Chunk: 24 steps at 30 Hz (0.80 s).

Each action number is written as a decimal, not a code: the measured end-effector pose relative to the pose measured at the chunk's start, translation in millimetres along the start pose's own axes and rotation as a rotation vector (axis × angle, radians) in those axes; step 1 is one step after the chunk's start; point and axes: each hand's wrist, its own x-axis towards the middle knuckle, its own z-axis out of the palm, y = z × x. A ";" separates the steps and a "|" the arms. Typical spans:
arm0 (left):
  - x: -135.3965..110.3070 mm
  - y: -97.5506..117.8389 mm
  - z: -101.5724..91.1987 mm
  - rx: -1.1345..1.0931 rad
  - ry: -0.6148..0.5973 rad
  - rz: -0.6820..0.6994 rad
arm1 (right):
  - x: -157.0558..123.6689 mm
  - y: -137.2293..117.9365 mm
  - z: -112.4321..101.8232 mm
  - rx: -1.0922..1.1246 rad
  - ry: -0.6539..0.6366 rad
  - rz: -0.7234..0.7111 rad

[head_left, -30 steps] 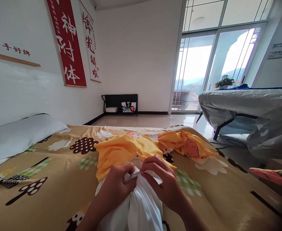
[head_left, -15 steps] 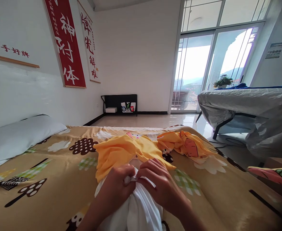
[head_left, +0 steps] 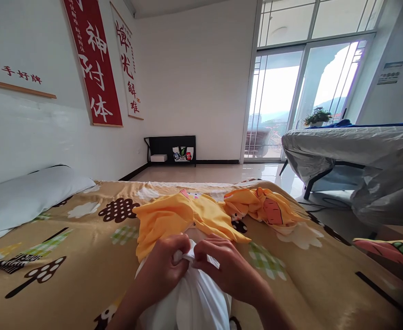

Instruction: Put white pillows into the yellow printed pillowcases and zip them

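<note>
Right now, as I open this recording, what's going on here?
A person is handling a white cloth over a patterned bedspread. The left-hand grip is closed around a bunched part of it; the right-hand grip is at that same part, though how firmly it pinches is unclear. Just beyond lies a spread yellow cloth, with a crumpled yellow-orange cloth beside it.

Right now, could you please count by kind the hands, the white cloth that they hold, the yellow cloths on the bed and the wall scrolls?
Left hand and right hand: 2
White cloth: 1
Spread yellow cloth and bunched yellow cloth: 2
Red scroll, narrow white scroll and cut-off white scroll: 3
Total: 8
</note>
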 end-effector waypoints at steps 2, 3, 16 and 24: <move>-0.4 -2.9 2.2 -0.010 -0.008 0.016 | 0.8 3.0 -2.2 0.129 -0.058 0.081; -0.7 -4.2 3.4 -0.012 -0.017 0.023 | 1.3 5.0 -3.0 0.202 -0.083 0.116; 1.6 -9.7 5.6 -0.118 -0.078 0.152 | 7.2 27.9 14.6 1.183 -0.184 0.299; 2.1 -7.3 -5.7 -0.183 -0.160 0.184 | 8.0 28.5 25.2 1.301 -0.136 0.347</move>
